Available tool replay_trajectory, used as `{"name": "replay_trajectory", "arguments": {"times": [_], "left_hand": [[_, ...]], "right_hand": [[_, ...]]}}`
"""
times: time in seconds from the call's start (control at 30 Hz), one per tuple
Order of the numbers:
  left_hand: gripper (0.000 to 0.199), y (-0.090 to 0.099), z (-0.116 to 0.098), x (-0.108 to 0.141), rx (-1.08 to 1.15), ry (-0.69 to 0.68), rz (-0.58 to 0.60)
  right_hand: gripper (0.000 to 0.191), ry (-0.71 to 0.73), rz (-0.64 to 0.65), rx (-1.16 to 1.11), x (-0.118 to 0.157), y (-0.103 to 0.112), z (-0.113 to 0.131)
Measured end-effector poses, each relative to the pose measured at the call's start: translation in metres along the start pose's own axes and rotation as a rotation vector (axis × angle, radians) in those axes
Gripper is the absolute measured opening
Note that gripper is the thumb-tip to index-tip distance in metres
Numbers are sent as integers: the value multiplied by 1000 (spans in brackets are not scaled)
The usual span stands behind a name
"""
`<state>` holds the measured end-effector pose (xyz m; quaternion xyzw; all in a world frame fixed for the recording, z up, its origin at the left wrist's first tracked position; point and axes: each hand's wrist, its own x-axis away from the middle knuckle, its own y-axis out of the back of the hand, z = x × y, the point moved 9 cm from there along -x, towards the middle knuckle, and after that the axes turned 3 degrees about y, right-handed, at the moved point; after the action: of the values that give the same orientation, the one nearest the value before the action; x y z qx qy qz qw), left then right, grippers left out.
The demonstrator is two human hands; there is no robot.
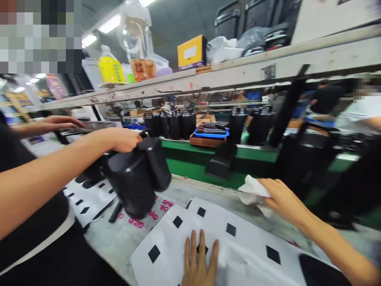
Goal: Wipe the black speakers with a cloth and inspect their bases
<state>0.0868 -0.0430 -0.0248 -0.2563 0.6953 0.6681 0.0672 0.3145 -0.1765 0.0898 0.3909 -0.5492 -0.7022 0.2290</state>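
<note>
Head view: I see the right hand [281,198] holding a crumpled white cloth [252,187]; left of that grip, the left hand [200,264] lies spread on a spotted sheet [216,222].

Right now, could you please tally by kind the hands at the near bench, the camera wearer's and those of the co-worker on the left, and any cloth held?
Wearer's: 2, left hand and right hand
Co-worker's: 2, near hand and far hand
Cloth: 1, the white cloth in the right hand
Total: 5
</note>
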Motion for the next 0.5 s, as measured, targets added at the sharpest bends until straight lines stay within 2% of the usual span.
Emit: {"name": "replay_trajectory", "arguments": {"times": [0.1,0.17,0.23,0.3,0.4,0.47,0.5], "left_hand": [[67,-8,2,-7,110,19,291],[67,-9,16,-11,116,80,374],[59,-8,29,-14,110,98,331],[54,-7,34,-16,128,62,227],[52,-8,36,-13,189,27,88],[48,-7,40,-9,239,43,48],[46,-4,41,-8,273,46,35]], "right_hand": [[45,-158,140,53,18,-2,-15],[61,-239,186,68,34,6,-16],[66,-222,219,-72,49,18,3],[54,-134,295,-333,62,25,40],[48,-24,561,-521,84,14,97],[42,48,755,-580,100,3,122],[41,64,805,-628,104,2,127]]}}
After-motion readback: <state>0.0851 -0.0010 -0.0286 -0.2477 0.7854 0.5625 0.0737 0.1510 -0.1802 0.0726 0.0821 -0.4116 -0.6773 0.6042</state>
